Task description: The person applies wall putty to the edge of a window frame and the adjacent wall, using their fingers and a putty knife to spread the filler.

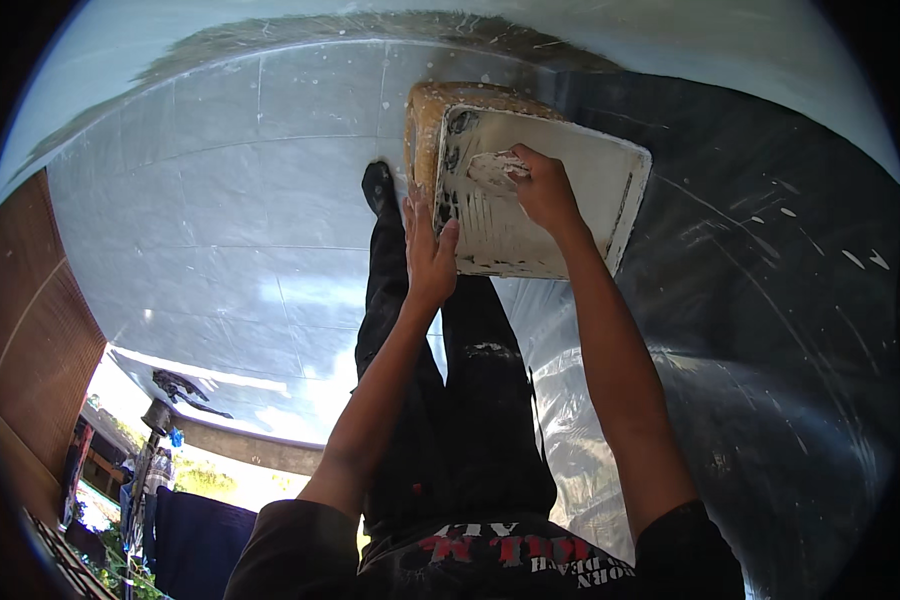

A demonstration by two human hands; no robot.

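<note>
A shallow white rectangular tray (592, 190), smeared with pale wet paint or plaster and dark streaks, rests tilted on a tan, paint-spattered stool (426, 125). My right hand (546, 190) is closed round a whitish, crusted hand tool (492, 172) over the tray's upper left part. Its exact kind is hard to make out under the coating. Against the tray's left edge lies my left hand (430, 252), fingers stretched out and flat, holding nothing. Part of the tray's left rim is behind that hand.
Pale grey sheeting (220, 190) covers the floor to the left, and dark sheeting (760, 230) with white splashes covers the right. My legs (480, 400) are just below the tray. A curved pale wall (470, 28) runs along the far side. Dark cloth (205, 540) hangs at lower left.
</note>
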